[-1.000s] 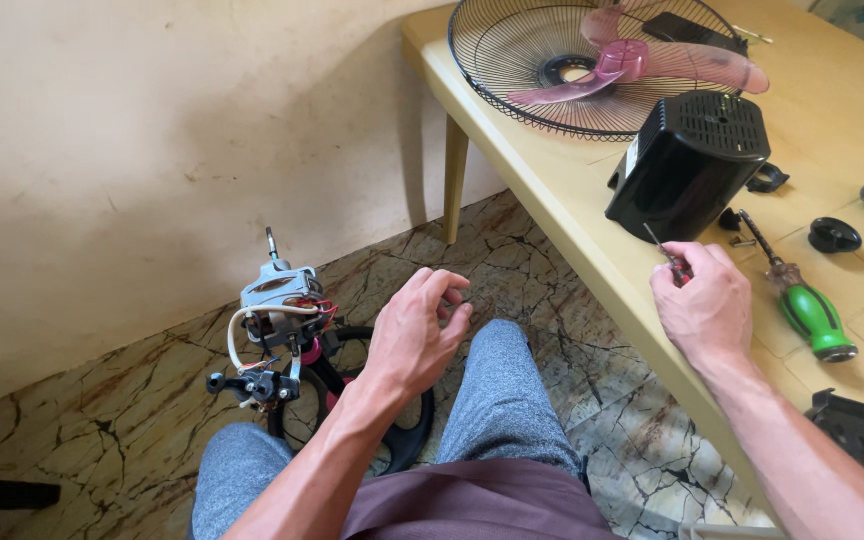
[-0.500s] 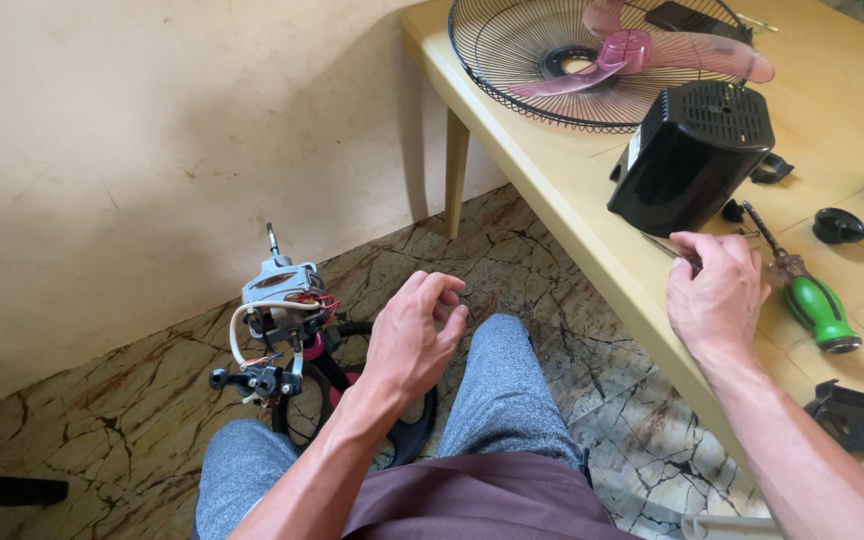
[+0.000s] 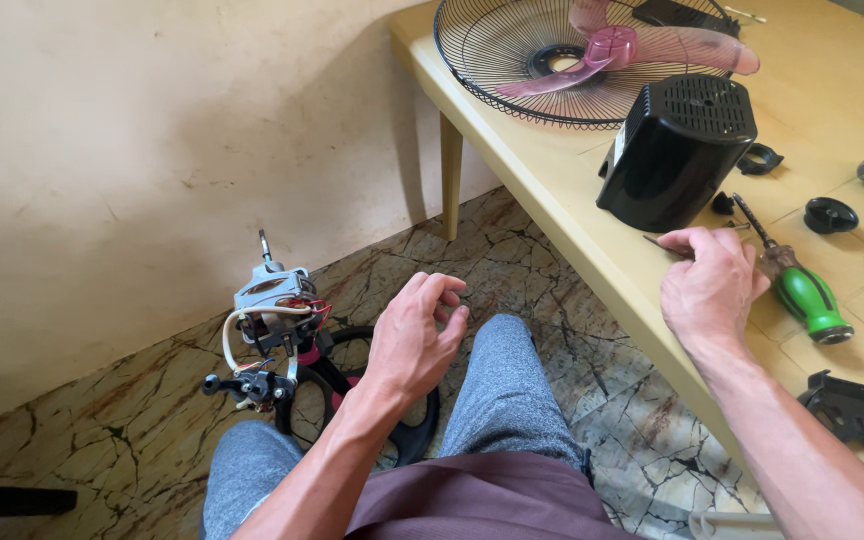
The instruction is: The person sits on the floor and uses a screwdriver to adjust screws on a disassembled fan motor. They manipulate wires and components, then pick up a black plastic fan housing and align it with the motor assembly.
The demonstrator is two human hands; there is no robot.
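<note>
- The left hand [image 3: 414, 335] hangs over the knees, well clear of the bench [image 3: 552, 190], fingers loosely curled and holding nothing.
- The right hand [image 3: 707, 285] rests on the bench just in front of the black motor cover [image 3: 677, 150], fingertips pinched on a thin dark piece too small to identify.
- The green-handled screwdriver [image 3: 797, 285] lies just right of that hand, touching it or nearly so; its long axis runs from the cover toward the bench's near edge, shaft tip nearest the cover.
- Beyond the cover sits the fan guard [image 3: 492, 70] with its pink blade [image 3: 617, 50].
</note>
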